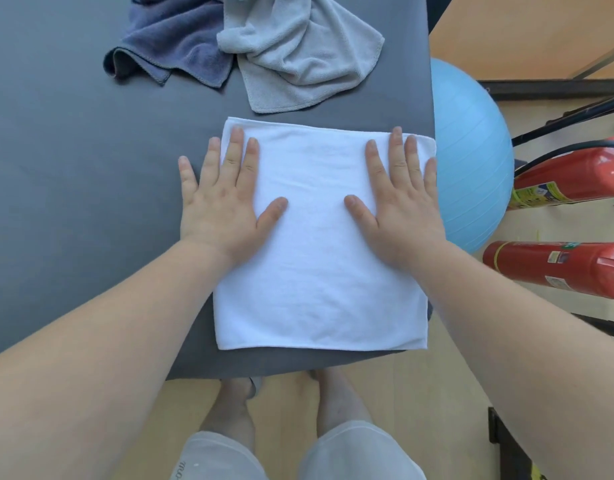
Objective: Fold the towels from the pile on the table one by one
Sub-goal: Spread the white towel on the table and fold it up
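Note:
A white towel (316, 271) lies flat on the dark grey table (73, 168), near its front right corner, in a squarish folded shape. My left hand (222, 202) rests palm down on the towel's left edge, fingers spread, partly on the table. My right hand (399, 202) presses flat on the towel's right side, fingers apart. Neither hand grips anything. Behind the white towel sits the pile: a crumpled light grey towel (298, 53) and, to its left, a crumpled dark blue towel (170, 43).
The table's right edge runs just past the white towel. Beyond it on the wooden floor are a blue exercise ball (472, 154) and two red fire extinguishers (568, 174) (558, 268). My legs and feet stand below the table's front edge.

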Demonstrator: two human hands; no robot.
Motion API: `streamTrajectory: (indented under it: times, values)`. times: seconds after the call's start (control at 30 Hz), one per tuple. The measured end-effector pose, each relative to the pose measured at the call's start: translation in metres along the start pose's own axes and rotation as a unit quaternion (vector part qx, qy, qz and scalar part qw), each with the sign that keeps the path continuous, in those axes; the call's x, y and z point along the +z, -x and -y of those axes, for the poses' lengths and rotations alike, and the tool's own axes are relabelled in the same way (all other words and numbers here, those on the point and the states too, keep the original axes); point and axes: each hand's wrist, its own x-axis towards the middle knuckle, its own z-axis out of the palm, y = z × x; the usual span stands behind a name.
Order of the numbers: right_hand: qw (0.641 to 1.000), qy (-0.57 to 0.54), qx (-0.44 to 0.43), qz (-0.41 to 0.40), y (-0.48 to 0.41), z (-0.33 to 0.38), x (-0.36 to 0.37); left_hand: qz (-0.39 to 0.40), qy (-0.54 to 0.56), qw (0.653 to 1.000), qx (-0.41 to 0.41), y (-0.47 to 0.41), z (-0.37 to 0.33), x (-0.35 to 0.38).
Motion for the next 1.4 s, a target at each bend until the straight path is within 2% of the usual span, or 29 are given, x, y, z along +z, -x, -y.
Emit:
streamTrajectory:
  times: [0.1,0.2,0.23,0.37,0.5,0.7,0.83,0.9,1.0,1.07,1.23,1.4]
  values:
    - [0.999,-0.033,-0.005,-0.027,-0.027,-0.014,-0.013,-0.033,-0.021,0.999,-0.002,-0.029,0.004,-0.021]
    - [0.991,-0.036,-0.04,-0.121,-0.044,-0.025,-0.031,-0.073,-0.039,0.996,0.026,-0.057,0.002,-0.04]
    - [0.991,-0.02,-0.039,-0.13,-0.047,-0.028,-0.037,-0.079,-0.05,0.995,0.037,-0.064,0.001,-0.044]
    - [0.999,0.025,-0.018,-0.044,-0.06,-0.032,-0.059,-0.054,-0.054,0.997,0.027,-0.084,-0.001,-0.059]
    - [0.994,0.083,-0.075,0.006,-0.072,-0.025,-0.077,-0.039,-0.047,0.998,0.026,-0.086,0.007,-0.063]
    - [0.989,0.08,-0.116,-0.034,-0.077,-0.016,-0.074,-0.111,-0.022,0.993,0.022,-0.083,0.022,-0.066]
    - [0.991,0.069,-0.088,-0.077,-0.09,-0.006,-0.081,-0.171,-0.05,0.984,0.011,-0.091,0.034,-0.076]
    - [0.992,0.018,-0.062,-0.106,-0.094,-0.001,-0.086,-0.196,-0.046,0.98,0.01,-0.091,0.04,-0.083]
    - [0.984,-0.106,-0.018,-0.141,-0.086,0.002,-0.092,-0.234,0.003,0.972,0.012,-0.08,0.05,-0.087]
    - [0.981,-0.137,-0.022,-0.134,-0.07,0.003,-0.09,-0.243,0.043,0.969,0.021,-0.064,0.057,-0.084]
    - [0.982,-0.133,-0.056,-0.119,-0.004,0.003,-0.067,-0.246,0.124,0.958,0.073,-0.002,0.062,-0.058]
    - [0.983,-0.117,-0.06,-0.132,0.055,0.002,-0.034,-0.237,0.146,0.956,0.094,0.062,0.058,-0.015]
